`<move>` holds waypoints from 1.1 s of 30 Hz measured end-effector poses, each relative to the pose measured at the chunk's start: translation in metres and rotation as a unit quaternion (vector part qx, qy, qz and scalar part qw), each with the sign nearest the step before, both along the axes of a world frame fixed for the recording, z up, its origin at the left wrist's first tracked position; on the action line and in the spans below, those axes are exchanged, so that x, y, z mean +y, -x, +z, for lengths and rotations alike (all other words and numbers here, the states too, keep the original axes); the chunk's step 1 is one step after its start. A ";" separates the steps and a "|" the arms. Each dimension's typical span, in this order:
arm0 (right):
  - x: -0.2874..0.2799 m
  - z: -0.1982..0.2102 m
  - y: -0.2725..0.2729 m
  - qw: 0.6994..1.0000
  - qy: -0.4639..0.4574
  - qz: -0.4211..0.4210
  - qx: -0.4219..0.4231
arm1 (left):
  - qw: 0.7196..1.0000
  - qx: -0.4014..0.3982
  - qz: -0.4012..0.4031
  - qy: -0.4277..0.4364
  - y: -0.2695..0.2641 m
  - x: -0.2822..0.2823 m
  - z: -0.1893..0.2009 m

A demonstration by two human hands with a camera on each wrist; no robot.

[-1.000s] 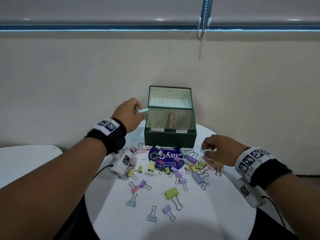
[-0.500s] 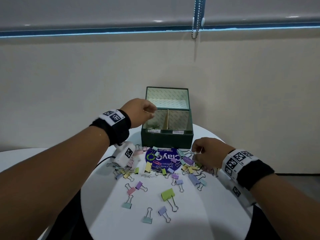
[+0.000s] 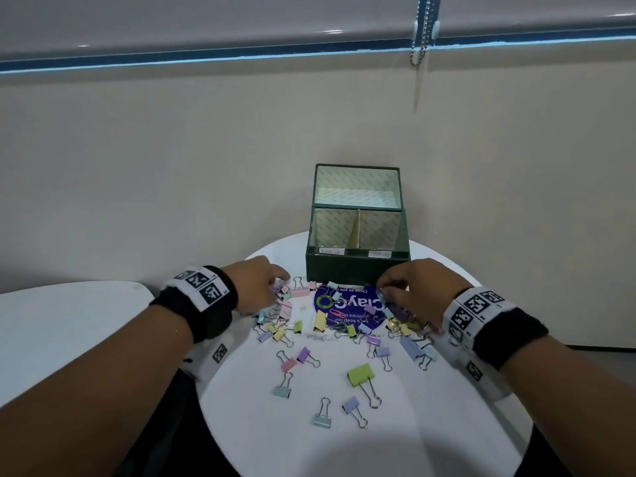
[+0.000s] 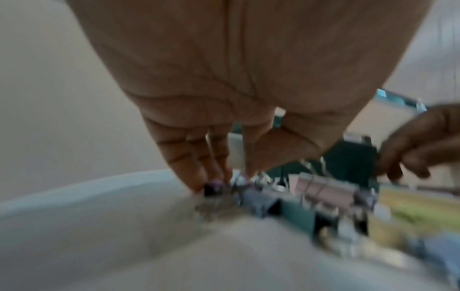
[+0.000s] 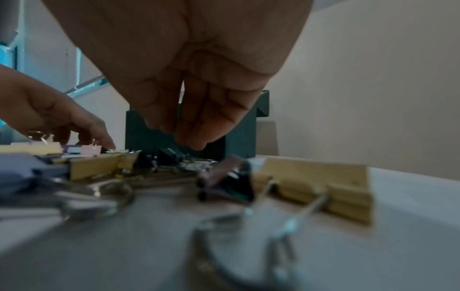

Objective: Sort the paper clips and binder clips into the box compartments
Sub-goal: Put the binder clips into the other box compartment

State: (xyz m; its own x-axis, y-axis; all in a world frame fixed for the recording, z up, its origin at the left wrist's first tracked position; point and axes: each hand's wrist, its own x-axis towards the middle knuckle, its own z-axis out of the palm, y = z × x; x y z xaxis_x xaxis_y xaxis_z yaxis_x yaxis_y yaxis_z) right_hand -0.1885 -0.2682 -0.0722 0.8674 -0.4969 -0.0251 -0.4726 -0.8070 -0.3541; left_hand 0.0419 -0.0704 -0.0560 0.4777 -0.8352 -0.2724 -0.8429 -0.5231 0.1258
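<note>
The left hand (image 3: 256,284) reaches its grip into pastel binder clips (image 3: 285,306) near the round white tabletop (image 3: 309,438)'s far left edge; blur hides whether it grasps one. The right hand (image 3: 418,287)'s curled fingertips (image 5: 191,137) hide any catch. The dark green box (image 3: 358,266), lid up, sits at the far edge, its cardboard divider upright.

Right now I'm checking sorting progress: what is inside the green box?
Inside the green box, a cardboard divider separates two compartments. The front wall hides both floors, so any clips there cannot be seen.
</note>
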 end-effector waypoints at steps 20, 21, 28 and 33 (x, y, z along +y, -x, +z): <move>0.046 0.016 -0.070 0.979 0.100 0.102 0.144 | 0.976 0.052 0.040 0.207 0.003 0.006 -0.007; 0.047 0.016 -0.073 0.978 0.104 0.100 0.150 | 0.979 0.054 0.037 0.195 0.002 0.005 -0.008; 0.047 0.020 -0.074 0.984 0.074 0.100 0.124 | 0.998 -0.027 0.023 0.043 0.001 0.001 -0.015; 0.053 0.026 -0.078 0.986 0.082 0.091 0.109 | 0.997 -0.060 -0.006 0.037 0.001 -0.007 -0.021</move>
